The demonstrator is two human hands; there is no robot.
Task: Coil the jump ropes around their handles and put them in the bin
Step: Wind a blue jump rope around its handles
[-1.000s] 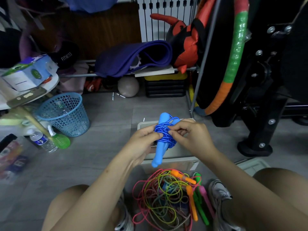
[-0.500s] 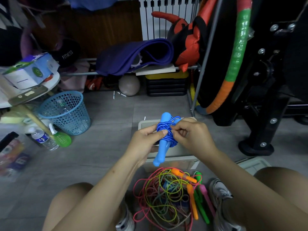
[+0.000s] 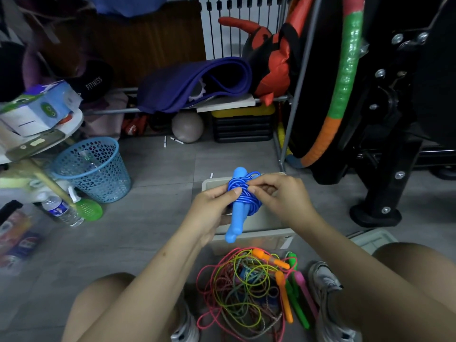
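In the head view, the person's left hand point(image 3: 209, 213) grips the light-blue plastic jump-rope handles point(image 3: 235, 213), fingers curled round them and thumb pressed on the coil. The glossy blue rope point(image 3: 243, 193) is wound in a bundle round the upper half of the handles. The right hand point(image 3: 278, 196) pinches strands of that coil between thumb and fingertips. The bundle is held in the air above the pale rectangular plastic bin point(image 3: 256, 239), which stands on the grey tiled floor point(image 3: 148, 230) in front of the person's knees. At the near edge of the floor, between the two grey sneakers, lies a loose tangle of pink, yellow and green ropes point(image 3: 241, 292) with orange, green and pink handles point(image 3: 288, 292) along its right side, just beside the bin's near wall. A blue perforated plastic wastebasket point(image 3: 93, 171) stands well apart to the left.
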